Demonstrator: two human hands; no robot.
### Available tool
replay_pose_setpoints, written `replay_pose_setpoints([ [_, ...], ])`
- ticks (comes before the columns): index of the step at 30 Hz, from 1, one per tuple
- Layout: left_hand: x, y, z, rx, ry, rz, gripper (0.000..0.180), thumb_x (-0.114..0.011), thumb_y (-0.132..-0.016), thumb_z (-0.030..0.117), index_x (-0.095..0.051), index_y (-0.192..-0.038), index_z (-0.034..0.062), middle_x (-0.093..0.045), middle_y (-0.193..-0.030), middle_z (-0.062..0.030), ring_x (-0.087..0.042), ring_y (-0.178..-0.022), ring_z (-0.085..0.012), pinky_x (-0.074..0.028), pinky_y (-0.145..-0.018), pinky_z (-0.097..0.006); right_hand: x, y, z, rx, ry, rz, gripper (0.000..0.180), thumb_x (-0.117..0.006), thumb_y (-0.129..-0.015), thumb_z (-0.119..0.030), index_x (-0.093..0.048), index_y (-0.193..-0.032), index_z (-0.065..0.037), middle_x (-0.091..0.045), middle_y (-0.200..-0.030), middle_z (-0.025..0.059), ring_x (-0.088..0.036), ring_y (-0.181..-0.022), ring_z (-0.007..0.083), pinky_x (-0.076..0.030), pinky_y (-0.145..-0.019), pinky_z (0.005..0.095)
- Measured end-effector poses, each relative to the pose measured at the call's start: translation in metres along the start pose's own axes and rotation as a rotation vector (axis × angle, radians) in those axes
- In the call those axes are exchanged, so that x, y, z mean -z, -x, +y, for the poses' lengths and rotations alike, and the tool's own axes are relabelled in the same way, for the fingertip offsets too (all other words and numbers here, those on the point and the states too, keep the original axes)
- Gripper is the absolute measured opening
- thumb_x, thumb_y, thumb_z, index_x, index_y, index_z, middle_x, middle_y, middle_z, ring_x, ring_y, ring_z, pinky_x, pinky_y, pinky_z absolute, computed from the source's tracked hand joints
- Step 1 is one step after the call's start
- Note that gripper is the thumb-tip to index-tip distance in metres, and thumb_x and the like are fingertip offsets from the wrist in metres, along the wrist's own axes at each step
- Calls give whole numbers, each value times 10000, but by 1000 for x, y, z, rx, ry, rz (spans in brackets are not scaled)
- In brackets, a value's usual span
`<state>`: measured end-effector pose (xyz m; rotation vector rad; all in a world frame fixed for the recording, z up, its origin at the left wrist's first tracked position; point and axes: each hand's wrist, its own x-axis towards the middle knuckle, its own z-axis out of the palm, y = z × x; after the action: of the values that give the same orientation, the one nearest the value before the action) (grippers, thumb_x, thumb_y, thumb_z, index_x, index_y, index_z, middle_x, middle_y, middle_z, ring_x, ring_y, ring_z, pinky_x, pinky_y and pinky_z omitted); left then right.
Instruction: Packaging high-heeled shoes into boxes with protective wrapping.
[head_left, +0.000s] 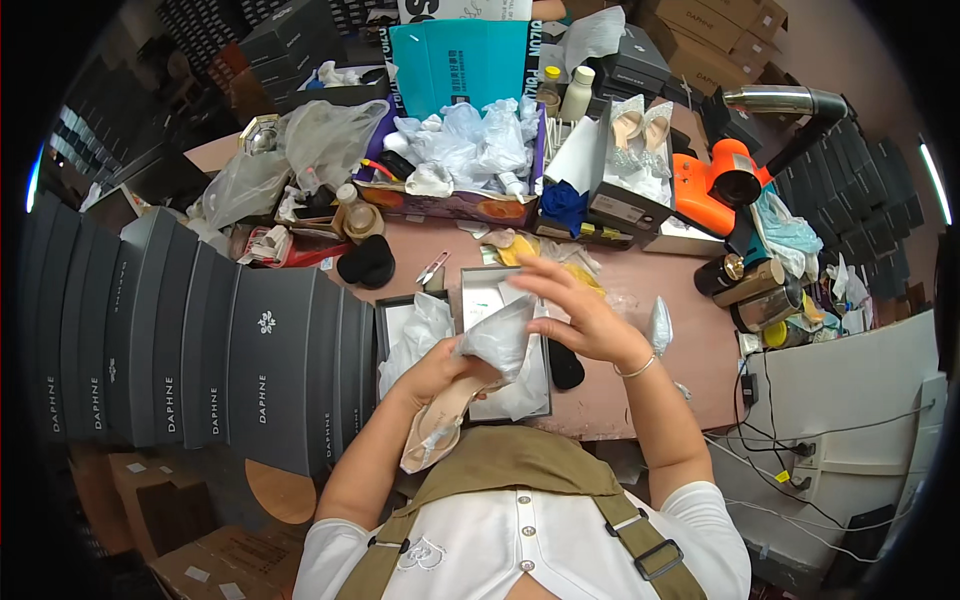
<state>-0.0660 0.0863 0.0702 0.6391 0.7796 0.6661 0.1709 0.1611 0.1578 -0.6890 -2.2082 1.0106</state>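
Two hands (436, 370), right fingers (550, 288) outstretched

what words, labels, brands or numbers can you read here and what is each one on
I won't copy print or brands, but here's where it shows:
Dark grey shoe boxes: pale capitals, readable.
Turquoise panel: dark characters mid-panel, small; larger pale letters on its black edges.
Brown cartons, upper right: dark capitals.
Open grey box of sparkly shoes: label too small to read.
Shoe in the left hand: insole mark unreadable.
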Motion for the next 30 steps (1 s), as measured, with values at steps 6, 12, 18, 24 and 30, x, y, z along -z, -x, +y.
replay_pose_setpoints([
  [6, 2, 27, -33, 123, -84, -30, 368, -582, -873, 99, -523, -1222, -4, -630, -1038, -81, -630, -843, -141, -536, -710, -264, -21, 27, 3, -127, -142, -163, 180, -661, -832, -107, -660, -1000, -41, -615, -1061, 100, -602, -944, 245, -494, -820, 336],
  [12, 2, 34, -51, 100, -169, -56, 411, -625, -861, 101, -517, -1242, -8, -619, -1097, -64, -590, -965, -116, -471, -864, -255, -40, 56, -1, 27, 16, -51, 121, -651, -822, -43, -606, -932, -19, -611, -975, 96, -599, -872, 260, -493, -770, 339],
  [18, -16, 38, -43, 7, -277, 14, 431, -632, -858, 69, -500, -1260, -8, -600, -1139, -69, -556, -1043, -118, -437, -912, -244, -51, 79, 4, -380, -299, 47, 124, -635, -831, -19, -588, -945, -1, -616, -922, 79, -596, -852, 193, -480, -727, 282],
  [24, -12, 36, -42, -10, -195, 84, 489, -609, -871, 56, -436, -1325, 5, -570, -1171, -72, -544, -1061, -128, -440, -915, -251, -76, 63, 8, -412, -201, 286, 169, -615, -844, -120, -601, -964, -2, -620, -1013, 108, -582, -955, 240, -457, -817, 335],
  [30, 9, 12, -33, -187, -145, 182, 482, -564, -882, 16, -407, -1338, 12, -587, -1133, -88, -588, -997, -138, -494, -835, -258, -81, 30, 32, -212, 118, 347, 364, -628, -837, -158, -558, -1171, -29, -537, -1238, 179, -535, -1107, 319, -426, -941, 395],
])
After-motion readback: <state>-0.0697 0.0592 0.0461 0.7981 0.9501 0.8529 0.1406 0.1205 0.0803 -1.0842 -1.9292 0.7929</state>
